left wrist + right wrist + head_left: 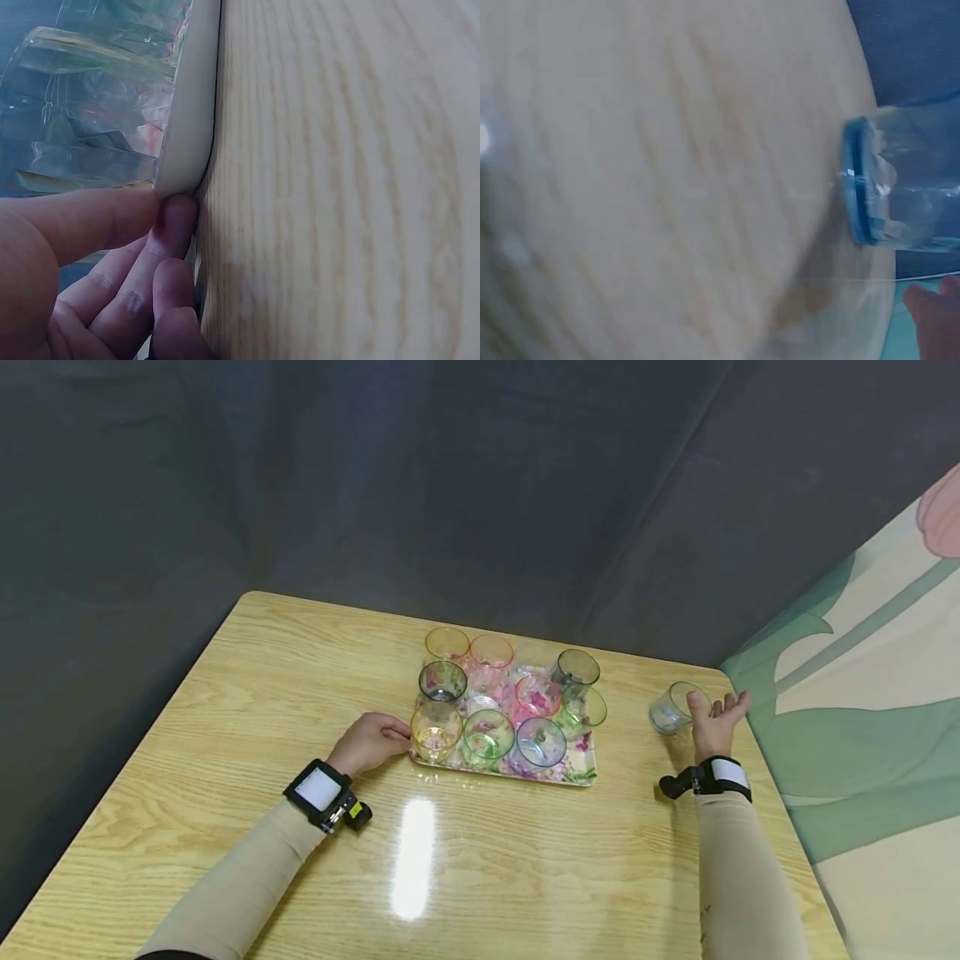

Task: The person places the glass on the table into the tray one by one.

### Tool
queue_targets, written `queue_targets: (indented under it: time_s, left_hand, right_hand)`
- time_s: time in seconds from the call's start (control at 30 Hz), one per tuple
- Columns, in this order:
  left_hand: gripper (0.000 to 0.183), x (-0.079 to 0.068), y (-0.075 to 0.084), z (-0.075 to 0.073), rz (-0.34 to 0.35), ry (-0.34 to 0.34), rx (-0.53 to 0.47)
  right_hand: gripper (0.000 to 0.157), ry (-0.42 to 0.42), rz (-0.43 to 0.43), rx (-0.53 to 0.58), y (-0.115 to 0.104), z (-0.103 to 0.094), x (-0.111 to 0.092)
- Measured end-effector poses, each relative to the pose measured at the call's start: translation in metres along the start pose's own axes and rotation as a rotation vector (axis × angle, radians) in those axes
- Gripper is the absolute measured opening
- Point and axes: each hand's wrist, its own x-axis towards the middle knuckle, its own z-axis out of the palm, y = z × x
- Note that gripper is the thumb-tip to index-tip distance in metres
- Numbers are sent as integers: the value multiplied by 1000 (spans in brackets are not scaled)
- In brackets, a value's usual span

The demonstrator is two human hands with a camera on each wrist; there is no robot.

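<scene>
My left hand (367, 743) pinches the near left corner of a floral tray (582, 767), thumb at the edge and the other fingers curled beneath it. In the left wrist view the tray's white side (189, 127) rises from the wood right at the fingertips. Several tinted tumblers crowd the tray, among them a yellow one (437, 732) nearest that hand, a green one (488, 737) and a blue one (542, 743). Off to the right stands a separate bluish clear tumbler (666, 715). Beside it is my right hand (716, 727), fingers spread, its thumb overlapping the rim in the head view.
All this sits on a light wooden table (300, 677). A dark curtain (450, 485) hangs along its far edge. At the right edge is a cloth with a leaf and flower print (862, 760). Both wrists carry strapped-on cameras.
</scene>
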Motion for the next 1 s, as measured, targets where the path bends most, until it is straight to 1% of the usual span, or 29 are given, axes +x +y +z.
queue_targets:
  time_s: [0.1,0.27,0.37,0.43,0.5,0.67,0.77,0.87,1.0]
  left_hand:
    - [23,0,-2,0,-2,-5,2]
    - [22,1,-3,0,-11,-4,-3]
    - [22,1,-2,1,-9,-3,-3]
    - [22,0,-2,1,-4,-4,-2]
    - [22,0,-2,1,-1,-4,0]
    - [22,0,-2,1,8,-3,-1]
    - [22,1,-2,1,6,-2,1]
    - [22,1,-3,1,-5,-5,2]
    - [22,1,-3,1,-8,-5,0]
  right_hand:
    - [102,-17,28,-40,4,3,-3]
    - [109,-71,92,-179,7,4,-4]
    - [109,-103,111,-234,10,3,-4]
    - [107,-107,108,-263,12,3,-4]
    - [102,-103,102,-267,12,4,-4]
    - [83,-71,72,-301,13,7,-4]
    - [72,-57,60,-341,14,7,-4]
    - [71,-54,55,-378,17,5,-2]
    - [75,-50,52,-411,24,2,2]
